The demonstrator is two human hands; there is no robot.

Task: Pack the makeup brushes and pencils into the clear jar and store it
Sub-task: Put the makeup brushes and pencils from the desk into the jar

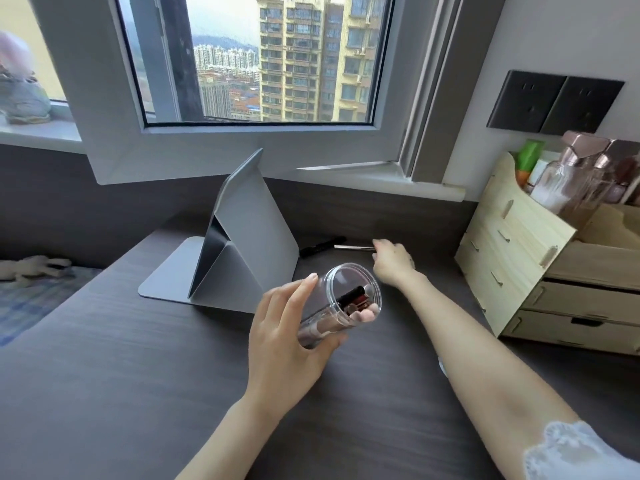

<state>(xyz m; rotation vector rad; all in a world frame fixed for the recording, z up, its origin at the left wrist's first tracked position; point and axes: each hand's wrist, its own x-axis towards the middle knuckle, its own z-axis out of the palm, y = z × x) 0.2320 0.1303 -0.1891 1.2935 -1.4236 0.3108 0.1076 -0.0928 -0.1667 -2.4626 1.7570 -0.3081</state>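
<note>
Clear jar (341, 303) in left hand (287, 344) shows no readable label.

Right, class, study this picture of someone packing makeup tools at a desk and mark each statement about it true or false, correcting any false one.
1. The left hand holds the clear jar tilted. True.
2. The jar is empty. False: brushes already lie inside it.
3. The right hand reaches for a silver pencil on the desk. True.
4. A black pencil lies inside the wooden organiser. False: it lies on the desk beside the grey stand.
5. The jar has a lid on. False: its mouth is open.
</note>
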